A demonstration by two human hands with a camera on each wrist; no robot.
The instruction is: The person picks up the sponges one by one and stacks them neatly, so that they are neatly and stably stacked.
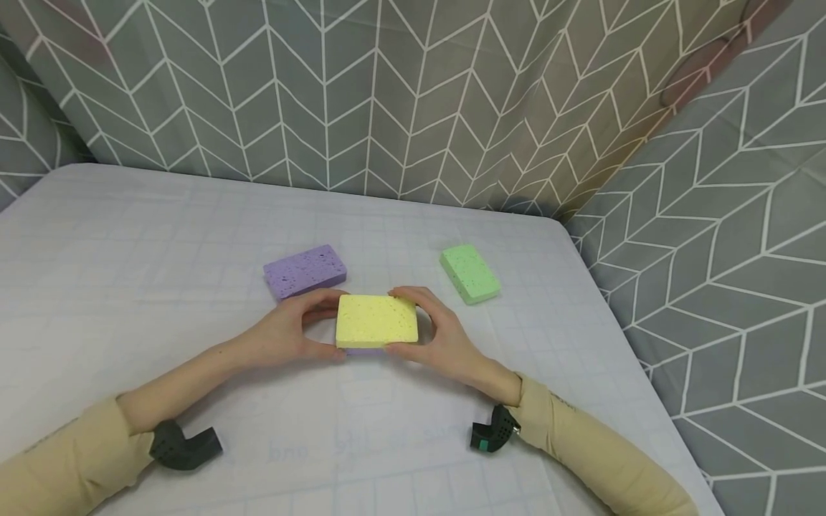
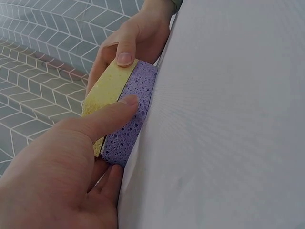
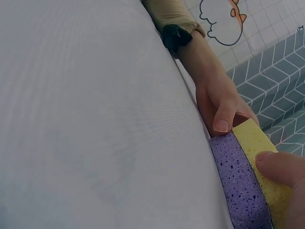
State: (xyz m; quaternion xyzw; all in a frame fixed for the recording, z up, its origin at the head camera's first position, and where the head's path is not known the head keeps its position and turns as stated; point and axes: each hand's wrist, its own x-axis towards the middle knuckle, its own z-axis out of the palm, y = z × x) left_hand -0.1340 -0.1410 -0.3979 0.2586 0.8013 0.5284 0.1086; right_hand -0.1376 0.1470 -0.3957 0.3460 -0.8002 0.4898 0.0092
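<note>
A yellow sponge [image 1: 377, 321] lies flat on top of a purple sponge [image 2: 126, 136], which rests on the white table. From the head view only a thin strip of that lower sponge shows. My left hand [image 1: 277, 337] pinches the purple sponge at its left end, thumb on the near side and fingers round the far side. At the right end my right hand [image 1: 448, 342] grips the yellow sponge, its thumb pressed to the near face in the right wrist view. Both sponges line up closely, one on the other.
Another purple sponge [image 1: 305, 271] lies behind my left hand, close to its fingers. Farther right, a green sponge [image 1: 470, 274] lies at an angle on the table [image 1: 161, 236]. Grey patterned curtains [image 1: 361, 93] hang behind the table and along its right side.
</note>
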